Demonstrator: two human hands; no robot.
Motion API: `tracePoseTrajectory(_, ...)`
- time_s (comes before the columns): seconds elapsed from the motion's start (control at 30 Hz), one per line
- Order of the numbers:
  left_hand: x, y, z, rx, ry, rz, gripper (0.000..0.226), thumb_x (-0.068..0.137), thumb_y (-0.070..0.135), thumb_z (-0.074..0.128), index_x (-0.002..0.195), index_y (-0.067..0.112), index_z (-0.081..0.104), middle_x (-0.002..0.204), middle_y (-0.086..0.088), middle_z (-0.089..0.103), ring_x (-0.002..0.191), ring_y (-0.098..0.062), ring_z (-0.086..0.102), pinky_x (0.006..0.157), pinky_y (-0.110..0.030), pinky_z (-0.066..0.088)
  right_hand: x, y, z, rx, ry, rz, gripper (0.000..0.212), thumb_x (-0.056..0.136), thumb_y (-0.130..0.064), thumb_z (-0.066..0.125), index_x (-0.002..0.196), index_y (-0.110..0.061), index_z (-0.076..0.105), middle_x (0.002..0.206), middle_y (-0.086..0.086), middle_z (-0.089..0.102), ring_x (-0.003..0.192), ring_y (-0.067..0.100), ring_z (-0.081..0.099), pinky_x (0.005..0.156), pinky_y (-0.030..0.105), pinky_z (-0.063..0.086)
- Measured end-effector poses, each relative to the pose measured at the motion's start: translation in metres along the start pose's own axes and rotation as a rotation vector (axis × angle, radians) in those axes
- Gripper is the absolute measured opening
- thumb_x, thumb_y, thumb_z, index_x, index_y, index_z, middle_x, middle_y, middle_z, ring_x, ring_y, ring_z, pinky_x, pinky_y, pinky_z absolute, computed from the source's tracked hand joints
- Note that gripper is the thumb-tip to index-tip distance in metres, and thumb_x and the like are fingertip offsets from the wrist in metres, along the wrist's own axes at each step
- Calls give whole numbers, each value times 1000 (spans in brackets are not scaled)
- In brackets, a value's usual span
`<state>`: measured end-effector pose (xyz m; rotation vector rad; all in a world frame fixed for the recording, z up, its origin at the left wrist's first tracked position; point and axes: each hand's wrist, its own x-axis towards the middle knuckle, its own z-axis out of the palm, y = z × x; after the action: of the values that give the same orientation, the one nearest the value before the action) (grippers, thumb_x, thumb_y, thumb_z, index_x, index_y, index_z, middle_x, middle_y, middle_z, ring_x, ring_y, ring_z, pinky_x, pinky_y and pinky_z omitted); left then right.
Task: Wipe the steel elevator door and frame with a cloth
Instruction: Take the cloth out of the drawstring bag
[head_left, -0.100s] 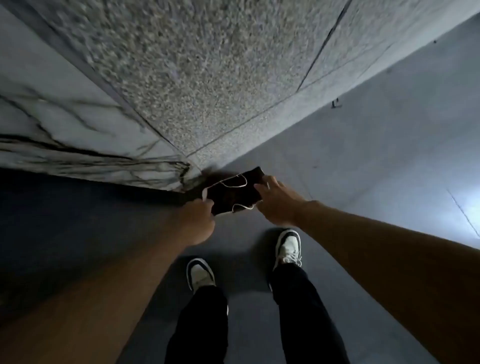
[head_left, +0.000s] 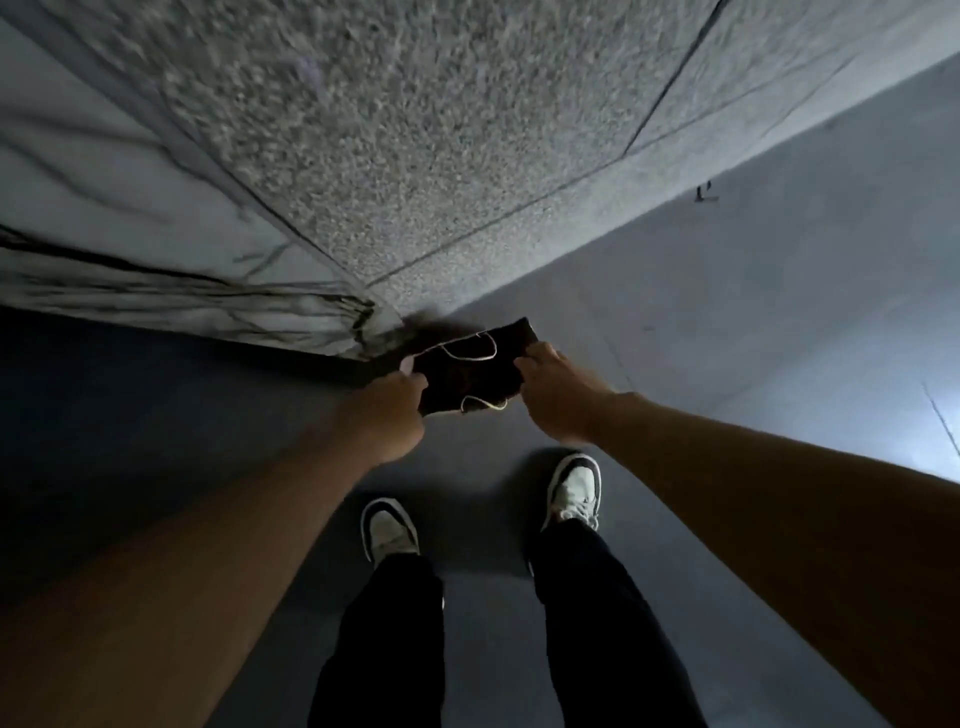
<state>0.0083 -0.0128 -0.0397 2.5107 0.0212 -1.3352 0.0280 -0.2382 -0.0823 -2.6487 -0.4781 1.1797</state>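
Two wall surfaces come first in my feed: a speckled granite wall (head_left: 415, 145) ahead and veined marble cladding (head_left: 145, 249) to the left, meeting at a corner just above the hands. No steel elevator door or frame shows, so I judge the wiping has not begun.

Next, the grey floor (head_left: 727, 322), with a pair of black-and-white sneakers (head_left: 389, 530) planted on it.

Then the hands. My left hand (head_left: 387, 415) pinches the cloth's left edge; my right hand (head_left: 558, 395) grips its right edge, fingers curled round the fabric.

Smallest, the dark cloth (head_left: 467, 369), with pale stitching along its hem, is stretched between both hands at the corner's foot, off the floor. I take it to be held so for spreading or folding into a wiping pad.
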Motion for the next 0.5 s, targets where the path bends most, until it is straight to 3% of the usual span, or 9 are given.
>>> tracePoseTrajectory(0.13, 43, 3, 20, -44, 59, -16, 48, 92, 5, 42, 139, 14, 45, 140, -12, 47, 123, -32, 51, 98, -47, 47, 40, 22, 16, -29, -54, -20, 33, 89, -11, 50, 121, -11, 58, 123, 7, 54, 104, 26, 60, 85, 39, 54)
tracePoseTrajectory(0.23, 75, -1, 36, -36, 47, -37, 42, 93, 6, 43, 135, 11, 47, 138, -14, 45, 129, -33, 43, 100, -50, 46, 70, 28, 29, -43, -108, -78, 32, 92, -9, 50, 122, -9, 60, 130, 6, 52, 111, 23, 57, 87, 31, 50)
tracePoseTrajectory(0.3, 102, -7, 52, -44, 61, -26, 39, 93, 12, 44, 131, 14, 50, 132, -13, 49, 133, -35, 40, 100, -52, 46, 91, 28, 44, -27, -114, -114, 31, 92, -10, 51, 121, -10, 62, 130, 6, 52, 114, 23, 56, 88, 29, 48)
tracePoseTrajectory(0.4, 141, -12, 71, -65, 118, -1, 39, 90, 21, 46, 128, 18, 52, 124, -12, 59, 124, -38, 51, 103, -54, 43, 130, 35, 76, 26, -122, -77, 36, 95, -21, 49, 130, -17, 55, 122, 3, 57, 107, 23, 59, 81, 28, 50)
tracePoseTrajectory(0.47, 159, -12, 77, -70, 132, -2, 50, 88, 30, 51, 137, 20, 45, 131, -13, 56, 123, -37, 53, 104, -54, 42, 151, 37, 94, 56, -139, -81, 40, 97, -25, 48, 136, -18, 47, 120, 3, 57, 109, 24, 58, 82, 27, 45)
tracePoseTrajectory(0.5, 166, -12, 80, -81, 124, -5, 61, 85, 34, 55, 142, 21, 39, 136, -13, 53, 125, -37, 52, 103, -54, 43, 160, 37, 100, 36, -168, -84, 42, 98, -27, 48, 138, -18, 45, 122, 4, 57, 113, 25, 56, 90, 28, 42)
